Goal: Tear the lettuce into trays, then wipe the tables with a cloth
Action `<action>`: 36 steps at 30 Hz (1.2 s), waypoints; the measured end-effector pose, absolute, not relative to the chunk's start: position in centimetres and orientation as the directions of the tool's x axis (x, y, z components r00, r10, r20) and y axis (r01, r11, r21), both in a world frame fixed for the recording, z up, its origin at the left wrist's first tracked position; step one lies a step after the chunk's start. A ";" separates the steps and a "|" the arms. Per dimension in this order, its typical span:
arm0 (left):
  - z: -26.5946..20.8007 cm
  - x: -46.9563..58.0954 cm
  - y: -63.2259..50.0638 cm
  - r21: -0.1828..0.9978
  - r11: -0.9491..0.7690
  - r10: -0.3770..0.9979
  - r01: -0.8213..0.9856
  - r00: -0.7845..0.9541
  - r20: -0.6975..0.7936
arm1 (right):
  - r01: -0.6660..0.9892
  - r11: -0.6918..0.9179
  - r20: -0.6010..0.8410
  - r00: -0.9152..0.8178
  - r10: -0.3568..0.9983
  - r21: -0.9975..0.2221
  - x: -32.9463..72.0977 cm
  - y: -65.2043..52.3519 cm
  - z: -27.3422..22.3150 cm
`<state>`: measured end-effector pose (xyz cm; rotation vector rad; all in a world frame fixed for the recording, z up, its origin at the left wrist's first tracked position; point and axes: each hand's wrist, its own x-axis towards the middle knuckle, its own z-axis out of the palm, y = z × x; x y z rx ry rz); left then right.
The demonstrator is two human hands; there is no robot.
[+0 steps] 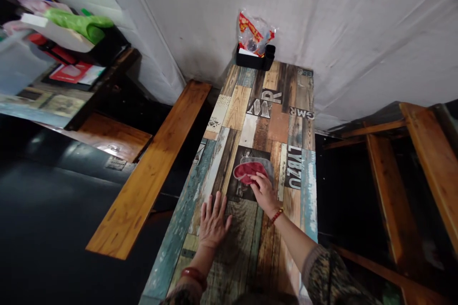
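Red cloth (247, 172) lay under your right hand's (264, 192) fingertips, pressed but ungripped; beside it, your left hand (212, 219) rested flat and empty on the tabletop (229, 114), mostly unwiped ahead.

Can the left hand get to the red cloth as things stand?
Probably yes. The left hand lies flat on the table, near the red cloth, with bare tabletop between them. The right hand already rests on the cloth.
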<state>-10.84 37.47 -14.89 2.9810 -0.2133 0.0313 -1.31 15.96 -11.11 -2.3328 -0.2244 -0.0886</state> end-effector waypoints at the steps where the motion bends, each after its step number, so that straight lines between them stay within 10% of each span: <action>1: -14.9 -10.8 37.5 0.150 -0.978 -0.139 -0.142 0.990 0.029 | 0.161 -0.641 0.116 0.987 0.112 -0.751 -1.3 16.1 -10.3; 8: -14.7 -10.8 37.4 0.174 -0.974 -0.143 -0.145 0.989 0.023 | 0.044 -0.453 0.033 0.999 0.031 -0.891 0.5 12.6 -4.0; 16: -14.8 -10.7 37.4 0.180 -0.973 -0.142 -0.141 0.990 0.010 | 0.068 -0.717 0.123 0.992 -0.025 -0.693 4.5 8.0 -8.3; 24: -14.5 -10.8 37.4 0.134 -0.980 -0.147 -0.146 0.989 -0.003 | 0.334 -0.856 0.044 0.937 0.346 -0.395 -2.4 16.1 -11.2; 30: -14.4 -11.1 37.6 0.131 -0.979 -0.159 -0.157 0.987 -0.007 | 0.528 -0.632 0.003 0.769 0.639 -0.567 -11.2 16.0 -12.7; 36: -14.2 -11.3 37.7 0.148 -0.978 -0.152 -0.147 0.988 -0.027 | 0.294 -0.660 0.180 0.955 0.237 -0.691 0.6 13.3 -9.6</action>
